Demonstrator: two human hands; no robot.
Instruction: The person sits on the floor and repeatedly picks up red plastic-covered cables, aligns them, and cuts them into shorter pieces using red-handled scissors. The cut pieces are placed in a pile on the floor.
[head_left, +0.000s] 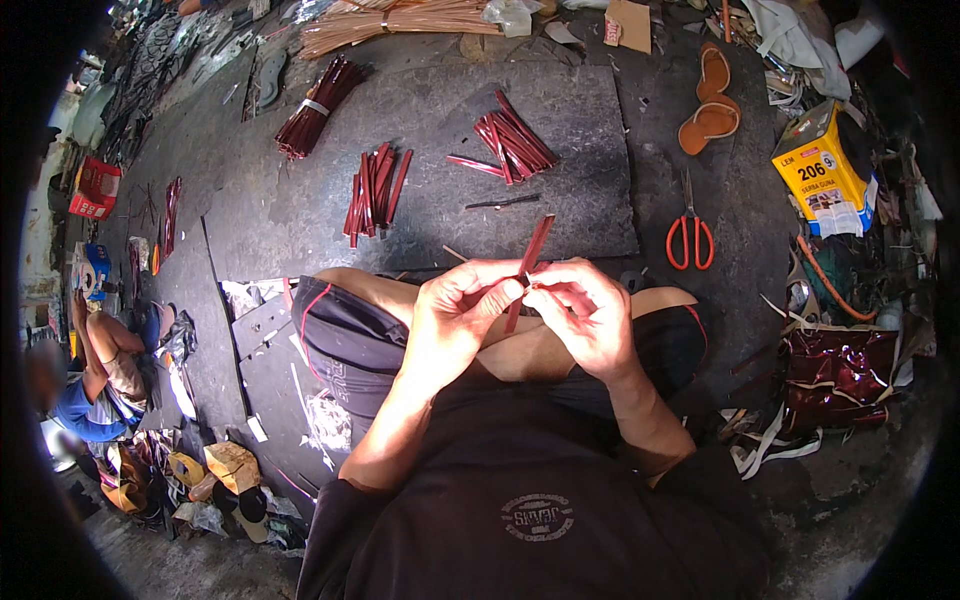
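Above my crossed legs I hold a narrow, glossy dark red strip [538,243] tilted upright. My left hand [462,315] is closed, pinching the strip between thumb and fingers. Thumb and fingertips of my right hand [588,315] pinch at the strip's right edge, touching the left thumb; the exact grip point is partly hidden. Just ahead on the dark board lie two loose piles of similar strips, a left pile [372,195] and a right pile [515,145]. A thin dark piece [502,202] lies between them and my hands.
A tied bundle of dark red strips [316,108] lies far left. Orange-handled scissors [690,240] rest at right, below two brown sandal pieces [710,122]. A yellow can [815,170] and a shiny maroon bag [838,380] stand farther right. Another person [95,390] sits at left.
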